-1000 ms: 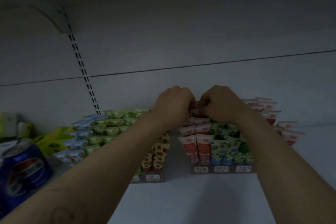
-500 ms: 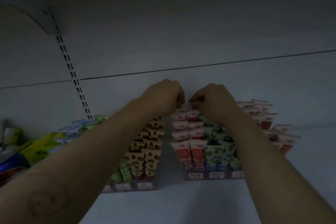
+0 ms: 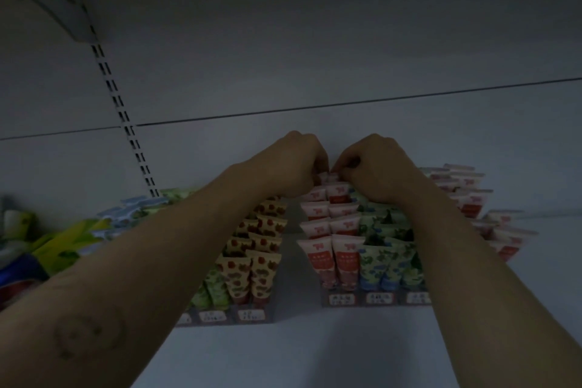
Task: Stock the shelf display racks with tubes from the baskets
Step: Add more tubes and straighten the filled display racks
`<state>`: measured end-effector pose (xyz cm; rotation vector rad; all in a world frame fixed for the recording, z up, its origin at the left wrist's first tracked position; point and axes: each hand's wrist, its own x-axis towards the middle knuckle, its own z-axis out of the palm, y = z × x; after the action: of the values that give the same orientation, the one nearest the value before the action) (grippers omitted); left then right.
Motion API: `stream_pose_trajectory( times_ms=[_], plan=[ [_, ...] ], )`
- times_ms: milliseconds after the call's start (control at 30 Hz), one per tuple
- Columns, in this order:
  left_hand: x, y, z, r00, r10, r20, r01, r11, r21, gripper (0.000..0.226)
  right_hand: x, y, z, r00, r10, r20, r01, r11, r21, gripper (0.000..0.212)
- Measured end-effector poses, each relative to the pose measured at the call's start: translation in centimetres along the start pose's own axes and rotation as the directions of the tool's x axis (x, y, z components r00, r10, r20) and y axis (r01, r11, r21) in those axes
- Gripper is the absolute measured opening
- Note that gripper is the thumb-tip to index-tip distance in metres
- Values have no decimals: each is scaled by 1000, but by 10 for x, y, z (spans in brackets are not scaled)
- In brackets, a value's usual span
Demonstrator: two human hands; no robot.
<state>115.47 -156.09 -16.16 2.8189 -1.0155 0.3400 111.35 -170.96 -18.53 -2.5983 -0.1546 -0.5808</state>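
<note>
The left hand (image 3: 293,164) and right hand (image 3: 378,167), briefly apart, meet again at the back of the tiered display rack (image 3: 360,302). Their curled fingers pinch the rearmost pink-and-red plastic tube (image 3: 331,179). It seems nearly seated.

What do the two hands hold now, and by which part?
The left hand and right hand both seem to pinch the rearmost pink tube by its top edge.

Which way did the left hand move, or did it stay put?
No. The left hand stays at the top pink tubes, by the right hand; only the camera shifted.
</note>
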Motion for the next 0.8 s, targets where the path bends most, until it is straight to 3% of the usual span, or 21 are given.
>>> stream_pose_trajectory(
  times_ms=[367,533,667,800],
  plan=[
    [-6,-7,3,997,73,-38,-72,997,38,28,-5,1,-2,1000,-30,-10,30,1000,9,18],
    [-30,-12,-3,997,15,-77,-16,1000,-13,46,-24,2,-18,995,-86,-58,88,996,28,14],
    [-59,3,-11,986,83,-147,-79,996,32,33,-39,-5,-34,990,-133,-46,134,991,12,10],
    [-71,18,-7,989,113,-93,-103,988,112,29,-53,-11,-34,985,-166,44,168,985,-41,14]
  ],
)
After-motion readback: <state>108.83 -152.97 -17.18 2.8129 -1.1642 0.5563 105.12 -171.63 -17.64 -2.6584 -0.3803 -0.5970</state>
